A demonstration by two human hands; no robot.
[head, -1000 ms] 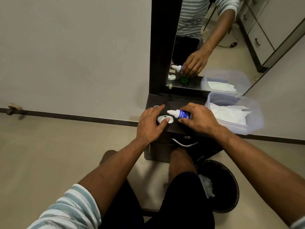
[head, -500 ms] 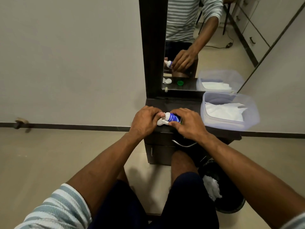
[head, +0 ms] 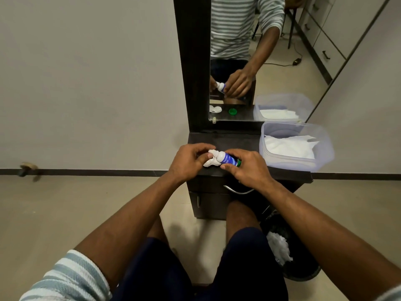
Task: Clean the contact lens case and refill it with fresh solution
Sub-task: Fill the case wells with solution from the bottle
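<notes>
My right hand (head: pixel 246 169) grips a small bottle of solution (head: pixel 228 159) with a blue label, held on its side over the front of the dark dresser top (head: pixel 234 140). My left hand (head: pixel 187 162) pinches the bottle's white cap (head: pixel 212 152) between thumb and fingers. Just under the cap lies the white lens case (head: pixel 209 164), partly hidden by my fingers. A green lid (head: pixel 239 163) peeks out beside my right fingers. The mirror (head: pixel 271 61) reflects the case and the green lid on the top.
A clear plastic box (head: pixel 323 137) of white tissues stands on the right of the dresser. Below it on the floor is a black bin (head: pixel 303 274) holding a crumpled tissue. A metal drawer handle (head: pixel 238 191) sits under the top's front edge.
My left hand has left the lens case and taken hold of the bottle's cap. My right hand has drawn the bottle nearer the front edge. The view has shifted.
</notes>
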